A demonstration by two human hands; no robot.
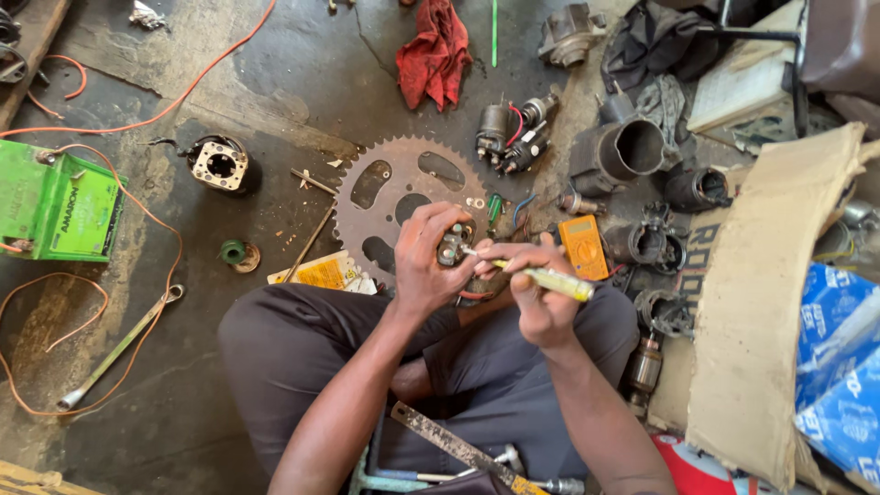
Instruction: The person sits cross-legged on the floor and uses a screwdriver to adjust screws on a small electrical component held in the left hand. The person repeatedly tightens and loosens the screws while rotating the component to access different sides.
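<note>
Yellow-handled screwdriver (550, 278) gripped in right hand (541, 307), left hand (429, 261) curled around small, probably metal part (452, 245)

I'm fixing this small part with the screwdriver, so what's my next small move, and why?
Probably press the screwdriver tip squarely into the small metal part before turning: the left hand grips the part, the right hand holds the tool, and its tip is just at the part's edge.

- In front of you a large rusty sprocket (394, 197) lies flat on the floor (275, 82).
- Far to your left sits a green battery (57, 206), with orange wire (137, 275) looped around it.
- A red rag (434, 50) lies crumpled beyond the sprocket.
- Just right of it you have an orange multimeter (584, 246).
- A long wrench (119, 348) rests at your left.
- Dark motor housings (632, 151) cluster to your right.
</note>
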